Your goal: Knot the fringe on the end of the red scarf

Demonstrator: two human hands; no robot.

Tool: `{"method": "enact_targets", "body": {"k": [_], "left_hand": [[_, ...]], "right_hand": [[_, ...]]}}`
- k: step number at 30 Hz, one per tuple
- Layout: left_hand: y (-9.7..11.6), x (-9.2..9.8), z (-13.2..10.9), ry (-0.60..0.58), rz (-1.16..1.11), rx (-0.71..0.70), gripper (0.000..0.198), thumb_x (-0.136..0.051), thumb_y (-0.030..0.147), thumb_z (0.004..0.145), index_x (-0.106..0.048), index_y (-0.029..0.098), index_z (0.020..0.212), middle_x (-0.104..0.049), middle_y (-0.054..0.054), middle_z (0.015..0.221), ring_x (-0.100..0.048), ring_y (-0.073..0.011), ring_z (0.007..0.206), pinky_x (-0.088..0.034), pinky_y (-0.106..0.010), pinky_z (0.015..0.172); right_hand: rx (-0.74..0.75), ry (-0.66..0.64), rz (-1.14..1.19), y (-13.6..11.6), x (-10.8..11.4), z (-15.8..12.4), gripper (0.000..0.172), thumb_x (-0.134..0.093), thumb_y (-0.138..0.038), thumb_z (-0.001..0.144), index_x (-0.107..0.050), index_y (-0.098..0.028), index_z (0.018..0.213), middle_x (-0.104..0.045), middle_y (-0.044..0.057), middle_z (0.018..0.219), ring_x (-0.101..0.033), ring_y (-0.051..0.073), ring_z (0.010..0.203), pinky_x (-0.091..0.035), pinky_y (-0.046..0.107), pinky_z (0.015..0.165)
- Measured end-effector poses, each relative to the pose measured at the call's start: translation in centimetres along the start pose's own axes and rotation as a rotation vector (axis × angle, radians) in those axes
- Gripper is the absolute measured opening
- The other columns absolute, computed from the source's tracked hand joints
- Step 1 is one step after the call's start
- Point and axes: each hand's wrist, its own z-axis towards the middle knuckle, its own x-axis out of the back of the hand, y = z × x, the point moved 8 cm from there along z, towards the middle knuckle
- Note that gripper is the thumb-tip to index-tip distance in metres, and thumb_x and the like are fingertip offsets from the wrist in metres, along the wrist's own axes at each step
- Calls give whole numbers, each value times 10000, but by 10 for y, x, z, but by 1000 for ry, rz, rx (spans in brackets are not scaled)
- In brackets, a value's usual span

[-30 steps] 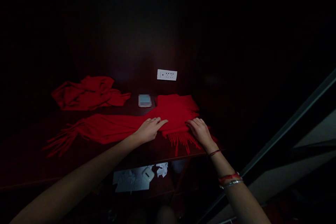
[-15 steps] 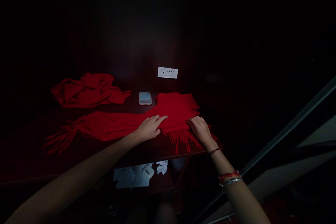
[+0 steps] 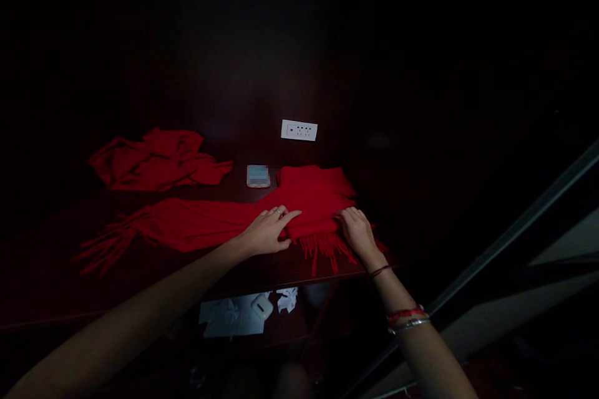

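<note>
A red fringed scarf (image 3: 201,221) lies along the dark tabletop, its right part folded into a layered stack with tassels hanging toward the front edge. On the near side of that fold rests my left hand (image 3: 269,230), index finger stretched out and thumb apart from it. My right hand (image 3: 358,234) is at the right edge of the fold, fingers curled and closed on the cloth; the fingertips are partly hidden. Tassels fan out at the scarf's left end.
A second red cloth (image 3: 159,162) lies crumpled at the back left. Behind the scarf is a phone-like object (image 3: 258,176) with a blurred screen. A white socket panel (image 3: 299,130) is on the back wall. Below are a pale sheet (image 3: 229,318), a white case (image 3: 262,307) and crumpled paper (image 3: 287,299).
Both hands have shifted very slightly to the right on the scarf. The scarf's folds look almost the same, and the view has moved a little.
</note>
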Motion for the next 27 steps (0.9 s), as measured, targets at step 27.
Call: {"method": "enact_targets", "body": {"k": [27], "left_hand": [[-2,-2,5,-1,81,60,699,-423,91,689,-128,245,1304,-431,-62,1019,-444,-185,923,-350,-282,763]], "right_hand": [[-9,0,39,1,-1,1,219,-350,-244,850,-551,-160,827,-547,50,716,-453,155,689,-324,259,656]]}}
